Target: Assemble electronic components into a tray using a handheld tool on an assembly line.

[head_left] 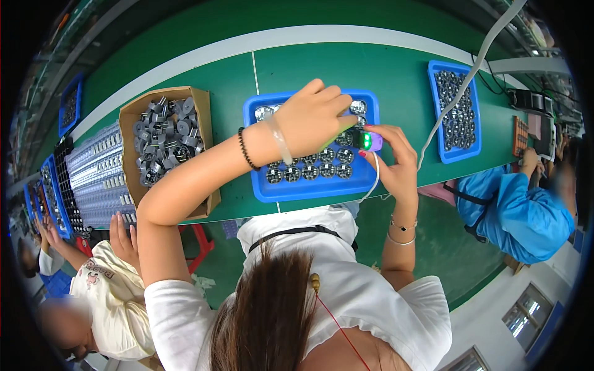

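Left hand (312, 120) rested, fingers curled, on the blue tray (260, 185) of round grey parts (309, 171) on the tabletop (396, 68); right hand (396, 162) gripped a green-lit handheld tester (369, 141). Two near rows stood filled, progress otherwise unclear.

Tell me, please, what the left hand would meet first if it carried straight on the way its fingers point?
Probably the small purple device with the green light, held by the right hand; the left hand points rightward at it, though depth is unclear.

Left hand (312, 117) stretched forward, palm down, fingers curled together, wrist bent. Right hand (396, 162) raised, fingers pinched closed, forearm upright.
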The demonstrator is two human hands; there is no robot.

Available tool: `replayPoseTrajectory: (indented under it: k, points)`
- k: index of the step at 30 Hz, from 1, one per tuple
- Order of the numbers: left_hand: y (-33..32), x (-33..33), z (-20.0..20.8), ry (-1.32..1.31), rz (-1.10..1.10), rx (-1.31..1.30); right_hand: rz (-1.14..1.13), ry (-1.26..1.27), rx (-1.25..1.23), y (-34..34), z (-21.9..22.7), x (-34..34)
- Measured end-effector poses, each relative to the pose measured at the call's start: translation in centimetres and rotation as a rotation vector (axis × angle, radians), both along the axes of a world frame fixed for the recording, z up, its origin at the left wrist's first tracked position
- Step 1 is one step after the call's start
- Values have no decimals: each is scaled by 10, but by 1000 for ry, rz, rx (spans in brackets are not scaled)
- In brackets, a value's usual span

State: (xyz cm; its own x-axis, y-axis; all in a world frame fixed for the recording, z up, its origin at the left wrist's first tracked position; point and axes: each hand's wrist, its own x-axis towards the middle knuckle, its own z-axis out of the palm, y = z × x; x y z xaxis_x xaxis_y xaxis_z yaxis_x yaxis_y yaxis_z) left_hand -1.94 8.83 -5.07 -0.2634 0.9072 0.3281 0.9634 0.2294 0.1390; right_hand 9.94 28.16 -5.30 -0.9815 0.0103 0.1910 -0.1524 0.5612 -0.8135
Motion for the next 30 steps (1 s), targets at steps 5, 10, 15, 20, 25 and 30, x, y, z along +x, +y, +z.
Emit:
replayPoseTrajectory:
  k: [5,10,15,20,25,30]
  points:
    - [-8,7,-5,-37,-79,-14,-7,-5,16,2,0,2]
    - [-4,12,-14,68,-66,24,-25,-3,5,7,1,3]
    - [0,15,-11,90,-69,-10,-171,72,-312,17,3,19]
    - [6,15,-11,98,-71,-47,-67,125,-55,19,22,26]
    - [12,20,-19,74,-48,90,-18,50,81,2,4,28]
    - [-5,19,0,-40,-143,-11,-41,60,64,2,2,28]
